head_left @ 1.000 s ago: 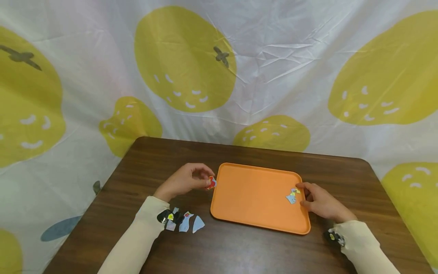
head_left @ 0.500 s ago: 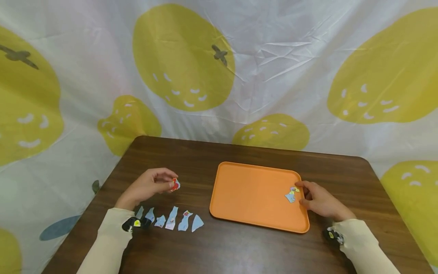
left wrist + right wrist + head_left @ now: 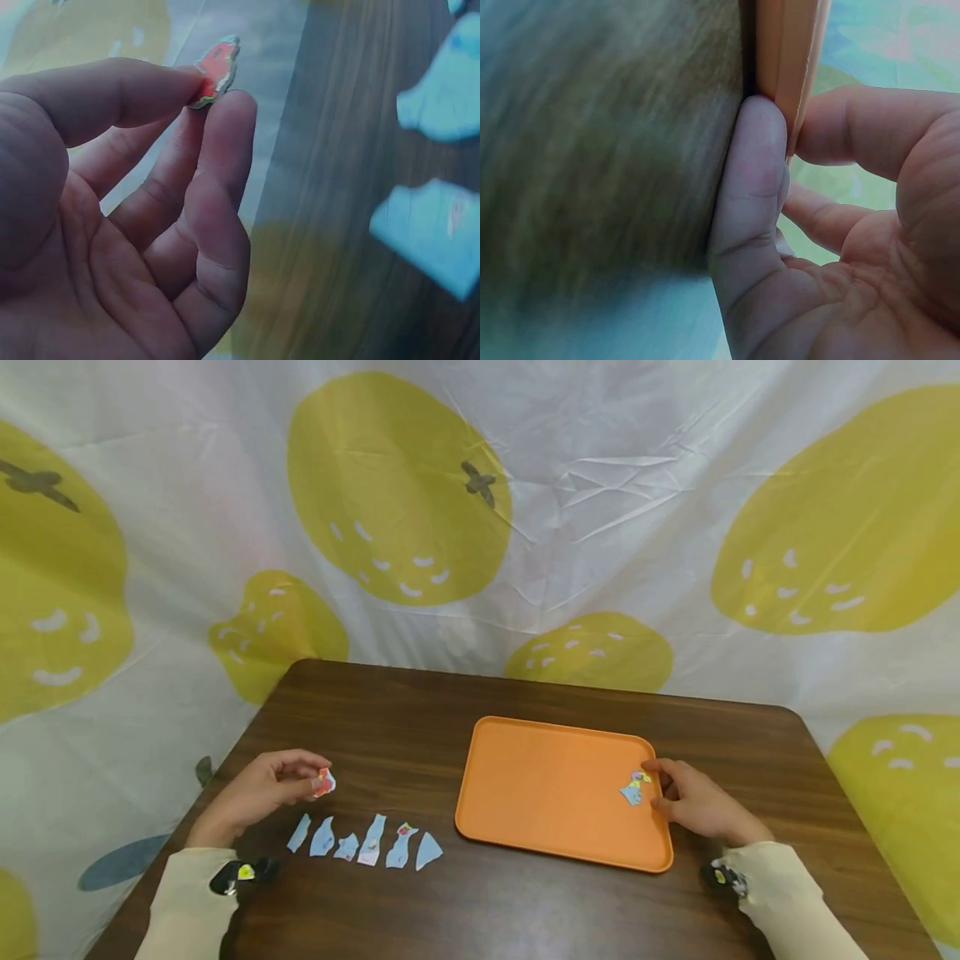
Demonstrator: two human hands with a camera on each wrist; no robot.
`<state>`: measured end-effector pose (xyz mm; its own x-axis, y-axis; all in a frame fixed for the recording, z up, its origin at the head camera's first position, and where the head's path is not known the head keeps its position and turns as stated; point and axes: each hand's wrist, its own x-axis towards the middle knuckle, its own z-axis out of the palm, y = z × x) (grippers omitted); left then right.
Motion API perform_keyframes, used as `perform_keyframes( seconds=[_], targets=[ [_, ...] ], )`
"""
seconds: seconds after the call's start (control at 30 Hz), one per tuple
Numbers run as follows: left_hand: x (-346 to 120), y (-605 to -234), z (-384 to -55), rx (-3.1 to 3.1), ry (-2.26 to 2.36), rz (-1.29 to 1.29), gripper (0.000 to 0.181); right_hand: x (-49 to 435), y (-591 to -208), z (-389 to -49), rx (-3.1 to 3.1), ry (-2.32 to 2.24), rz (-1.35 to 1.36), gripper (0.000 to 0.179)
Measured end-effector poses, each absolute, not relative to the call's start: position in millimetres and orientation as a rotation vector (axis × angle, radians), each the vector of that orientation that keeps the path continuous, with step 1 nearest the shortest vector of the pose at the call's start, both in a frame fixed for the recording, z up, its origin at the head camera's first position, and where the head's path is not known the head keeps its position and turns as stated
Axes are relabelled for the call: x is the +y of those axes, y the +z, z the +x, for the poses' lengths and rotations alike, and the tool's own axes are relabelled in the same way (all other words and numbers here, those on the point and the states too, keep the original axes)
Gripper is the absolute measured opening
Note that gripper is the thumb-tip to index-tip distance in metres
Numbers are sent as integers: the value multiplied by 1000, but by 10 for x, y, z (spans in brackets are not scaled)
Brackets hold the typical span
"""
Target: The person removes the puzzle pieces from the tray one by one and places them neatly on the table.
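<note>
My left hand [image 3: 258, 792] is above the table's left side and pinches a red puzzle piece [image 3: 325, 783] with a pale, wavy edge between thumb and fingertips; the left wrist view shows this red piece [image 3: 216, 73] side-on. Below that hand, several light-blue, irregular puzzle pieces [image 3: 372, 841] lie in a row. To their right is an orange tray [image 3: 551, 793]. A small cluster of blue and yellow pieces [image 3: 632, 793] lies by the tray's right rim. My right hand [image 3: 697, 802] grips that rim; in the right wrist view the tray edge [image 3: 781, 56] passes between its fingers.
The dark wooden table [image 3: 525, 910] has rounded far corners. Behind it hangs a white curtain [image 3: 600, 510] printed with yellow fruit. A dark device with a yellow mark is strapped at each wrist, the left one [image 3: 242, 875] near the row of pieces.
My left hand has moved left with the red puzzle piece, from beside the tray's left rim to above the row's left end, uncovering the blue pieces. The right hand has stayed at the tray.
</note>
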<state>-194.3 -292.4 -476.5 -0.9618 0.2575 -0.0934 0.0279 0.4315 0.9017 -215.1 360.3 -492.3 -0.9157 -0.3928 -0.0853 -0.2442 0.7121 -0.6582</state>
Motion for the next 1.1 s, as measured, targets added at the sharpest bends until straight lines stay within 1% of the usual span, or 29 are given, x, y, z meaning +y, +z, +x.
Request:
perform_keyframes(
  seconds=[0.33,0.6,0.77,1.1],
  targets=[
    [-3254,-4831,-1791,2481,1371,123,38,3608,-4944,-2185,2705,-978,-499,56],
    [-3451,-4948,-1726,2362,1292,147,33,3602,-4953,-2177,2725,-948,-492,56],
    [-3462,-4979,-1737,2376,1259,210,30,3606,-4955,-2165,2731,-947,-493,55],
    [-3423,-4955,-1714,2515,1179,219,30,3616,-4982,-2172,2727,-966,-485,55]
  ],
)
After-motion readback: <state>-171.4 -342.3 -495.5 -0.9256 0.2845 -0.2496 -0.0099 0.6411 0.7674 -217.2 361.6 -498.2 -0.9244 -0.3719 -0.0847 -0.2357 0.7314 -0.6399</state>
